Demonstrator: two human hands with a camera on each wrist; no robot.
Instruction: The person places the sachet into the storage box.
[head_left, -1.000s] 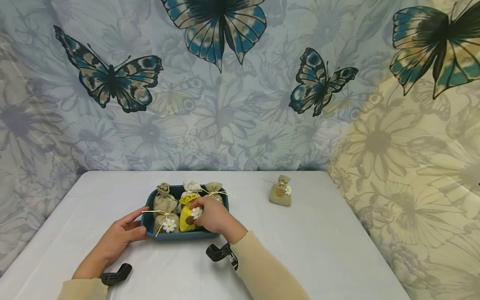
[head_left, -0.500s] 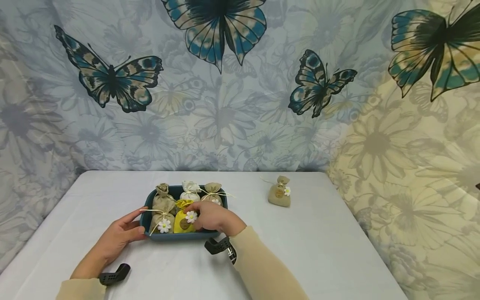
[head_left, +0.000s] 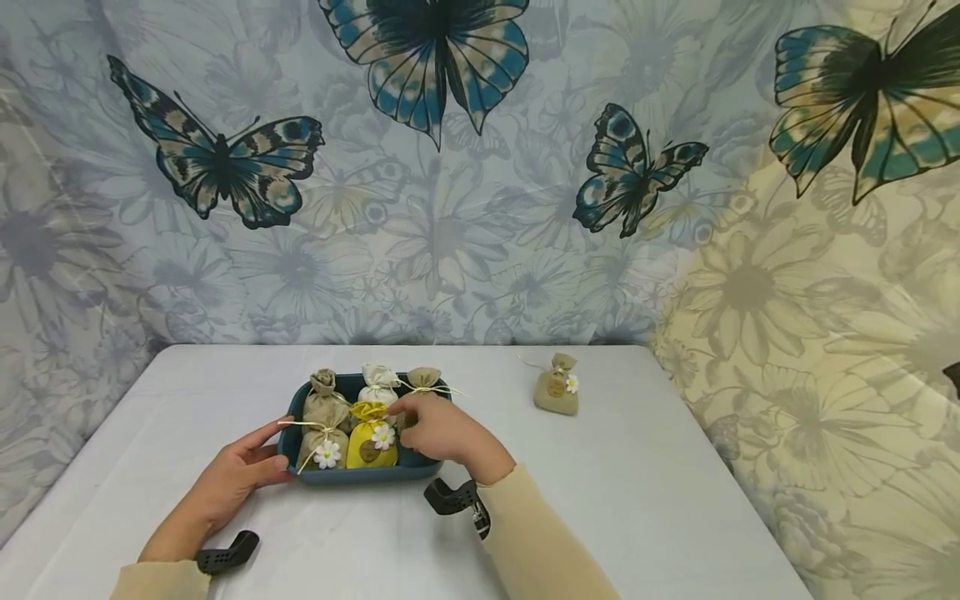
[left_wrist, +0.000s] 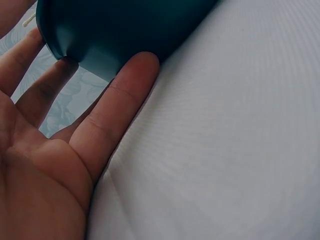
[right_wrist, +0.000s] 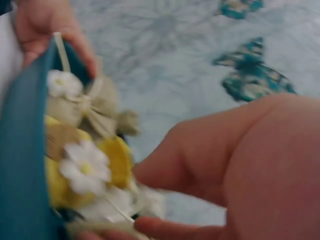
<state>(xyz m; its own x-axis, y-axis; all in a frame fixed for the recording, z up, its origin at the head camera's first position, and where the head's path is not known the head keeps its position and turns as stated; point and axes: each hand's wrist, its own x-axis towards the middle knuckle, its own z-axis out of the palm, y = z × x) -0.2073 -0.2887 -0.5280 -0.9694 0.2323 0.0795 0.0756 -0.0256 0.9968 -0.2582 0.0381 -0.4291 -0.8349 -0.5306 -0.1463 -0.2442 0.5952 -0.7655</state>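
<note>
A teal tray (head_left: 356, 475) on the table holds several small drawstring sachets. My left hand (head_left: 234, 483) touches the tray's left end; in the left wrist view its fingers (left_wrist: 117, 100) lie nearly straight against the tray wall. At the front middle of the tray stands a yellow sachet (head_left: 363, 454) with a white daisy. My right hand (head_left: 446, 433) is over the tray's right side, fingertips close beside the yellow sachet's gathered neck. The right wrist view shows its thumb and fingers apart, with nothing between them. Left of the yellow one sits a beige sachet (head_left: 311, 450) with a daisy.
Behind, in the tray, are another beige sachet (head_left: 321, 408), a white sachet (head_left: 380, 379) and a third beige one (head_left: 424, 379), partly hidden by my right hand. A single beige sachet (head_left: 551, 398) stands apart at the table's back right. Butterfly-printed cloth (head_left: 450, 250) hangs behind the table (head_left: 637, 500).
The yellow sachet has shifted left against the front beige one and stands upright. My right hand has let go of it and drawn slightly right. The left hand stays at the tray.
</note>
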